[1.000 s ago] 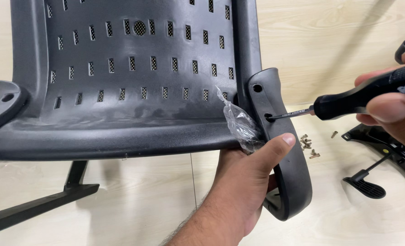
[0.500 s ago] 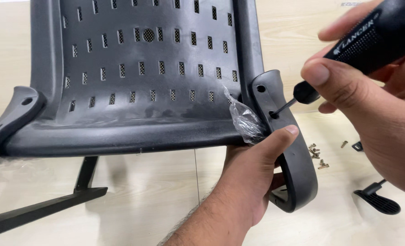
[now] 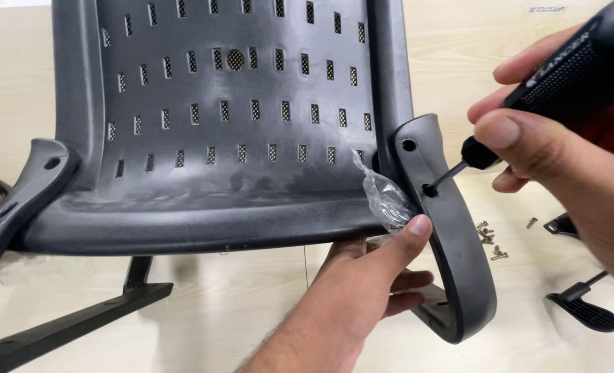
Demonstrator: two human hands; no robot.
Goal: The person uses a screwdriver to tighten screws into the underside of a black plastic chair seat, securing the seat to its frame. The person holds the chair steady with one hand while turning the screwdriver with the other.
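Note:
A black plastic chair back (image 3: 238,103) with rows of small slots stands upright in front of me. My left hand (image 3: 369,283) grips the black armrest bracket (image 3: 452,235) at its right edge, thumb pressed on a scrap of clear plastic wrap (image 3: 383,197). My right hand (image 3: 562,145) holds a black-handled screwdriver (image 3: 562,76). Its tip sits in the lower of two holes in the bracket.
Several loose brass screws (image 3: 490,238) lie on the pale wooden floor right of the bracket. A black lever part (image 3: 586,307) lies at lower right. A second armrest bracket (image 3: 24,193) is on the left, with a black metal bar (image 3: 79,324) below it.
My right hand with the screwdriver has come closer to the camera and higher, so the handle now fills the upper right. The tip stays in the bracket hole. My left hand keeps its grip.

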